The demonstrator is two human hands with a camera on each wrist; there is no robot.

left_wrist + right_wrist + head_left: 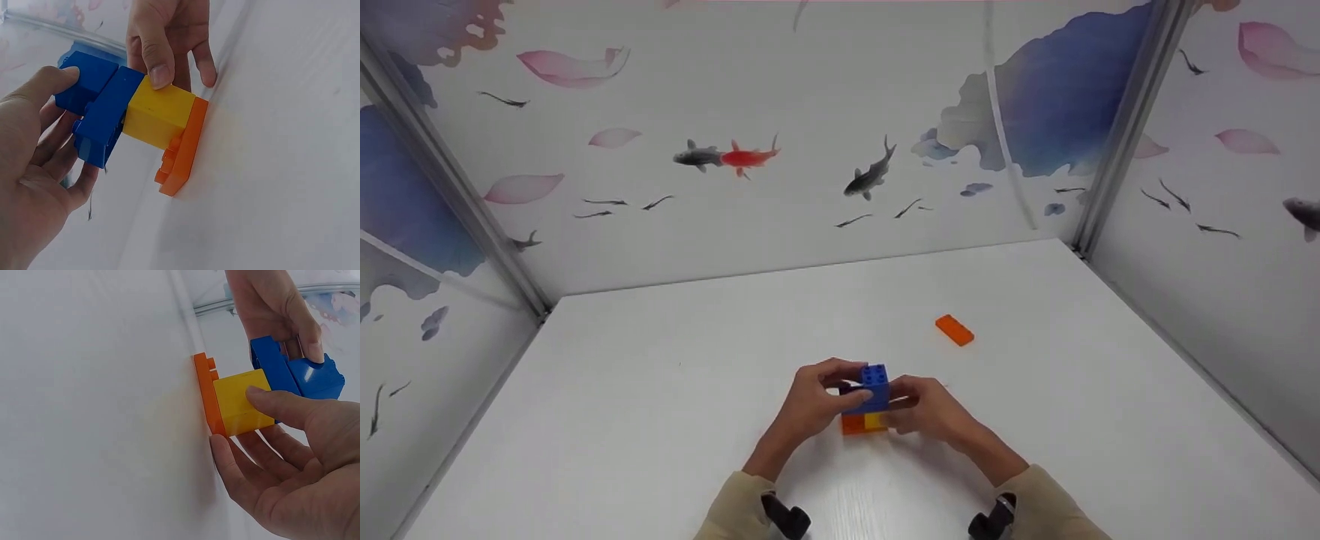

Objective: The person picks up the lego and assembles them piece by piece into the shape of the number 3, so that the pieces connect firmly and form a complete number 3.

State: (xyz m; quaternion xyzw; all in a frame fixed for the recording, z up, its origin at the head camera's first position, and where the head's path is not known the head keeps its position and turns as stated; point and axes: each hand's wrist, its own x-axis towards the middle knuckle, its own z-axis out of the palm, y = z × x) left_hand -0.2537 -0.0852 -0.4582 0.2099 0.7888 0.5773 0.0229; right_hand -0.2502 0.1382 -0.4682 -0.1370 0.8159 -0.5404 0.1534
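Note:
A small brick stack stands on the white table (660,420): an orange plate (183,152) at the bottom, a yellow brick (160,112) on it, then a blue plate (104,121) and a blue brick (84,84) on top. My left hand (844,390) pinches the top blue brick (874,375) between thumb and fingers. My right hand (898,411) grips the yellow brick (239,402), with its thumb on the near face and its fingers behind. The orange plate (205,394) lies flat on the table.
A loose orange brick (955,330) lies on the table to the right, beyond the hands. Painted panels with fish and petals wall the table in at the back (825,165), left and right.

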